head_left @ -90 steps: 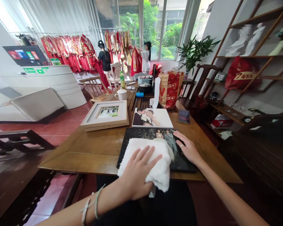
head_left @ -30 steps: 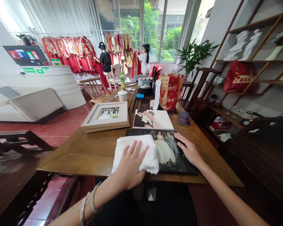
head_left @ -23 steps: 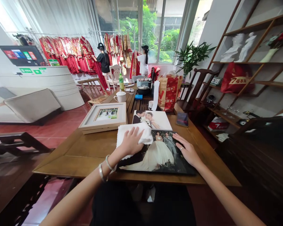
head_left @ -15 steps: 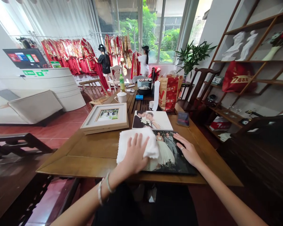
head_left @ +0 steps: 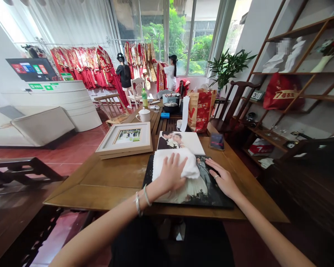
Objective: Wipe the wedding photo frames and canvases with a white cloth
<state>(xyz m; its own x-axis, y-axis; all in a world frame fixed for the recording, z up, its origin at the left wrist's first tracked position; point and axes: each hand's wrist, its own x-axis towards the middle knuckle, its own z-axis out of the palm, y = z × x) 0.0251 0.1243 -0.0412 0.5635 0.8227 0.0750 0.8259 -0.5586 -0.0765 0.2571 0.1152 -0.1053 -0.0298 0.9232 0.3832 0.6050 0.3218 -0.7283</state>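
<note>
A dark wedding photo panel (head_left: pixel 211 194) lies flat at the near edge of the wooden table (head_left: pixel 114 178). My left hand (head_left: pixel 172 172) presses flat, fingers spread, on a folded white cloth (head_left: pixel 169 160) that covers the panel's upper middle. My right hand (head_left: pixel 224 180) rests open on the panel's right side, a ring on one finger, holding it steady. Bracelets circle my left wrist.
Behind the panel lie a white photo album (head_left: pixel 189 142) and a framed photo (head_left: pixel 125 138). A small dark card stand (head_left: pixel 217 141) sits to the right. Further back are a red gift bag (head_left: pixel 200 110), a teapot (head_left: pixel 143 114) and dishes. Two people stand at the red garment rack (head_left: pixel 83 66). Shelves stand on the right.
My left hand has slid the cloth from the panel's near left up and rightwards to its upper middle. The right hand has stayed on the panel's right side.
</note>
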